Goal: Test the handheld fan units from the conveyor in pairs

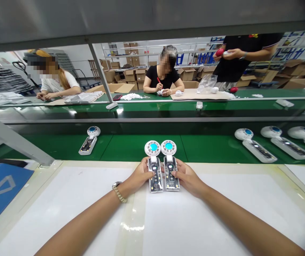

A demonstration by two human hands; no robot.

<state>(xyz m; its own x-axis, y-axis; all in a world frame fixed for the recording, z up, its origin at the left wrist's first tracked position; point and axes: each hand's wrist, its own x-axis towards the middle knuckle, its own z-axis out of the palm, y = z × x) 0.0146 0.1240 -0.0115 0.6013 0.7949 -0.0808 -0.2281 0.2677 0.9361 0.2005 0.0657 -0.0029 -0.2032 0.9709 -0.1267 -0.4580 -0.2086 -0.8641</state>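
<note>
My left hand (143,172) is wrapped round a handheld fan (155,177) with a white round head, a blue centre and a clear handle showing its circuit board. In my right hand (185,176) is a second fan (171,179) of the same kind. Both fans are upright side by side, heads away from me, nearly touching. Each thumb lies on the front of a handle, by the small parts on the board. The fingers behind the handles are mostly hidden.
A green conveyor belt (127,142) runs across beyond the white worktop (93,199). One similar fan (88,142) lies on it at left, several at right (259,149). A blue folder (3,192) lies left. Co-workers sit and stand across the line; a metal post (99,67) rises between.
</note>
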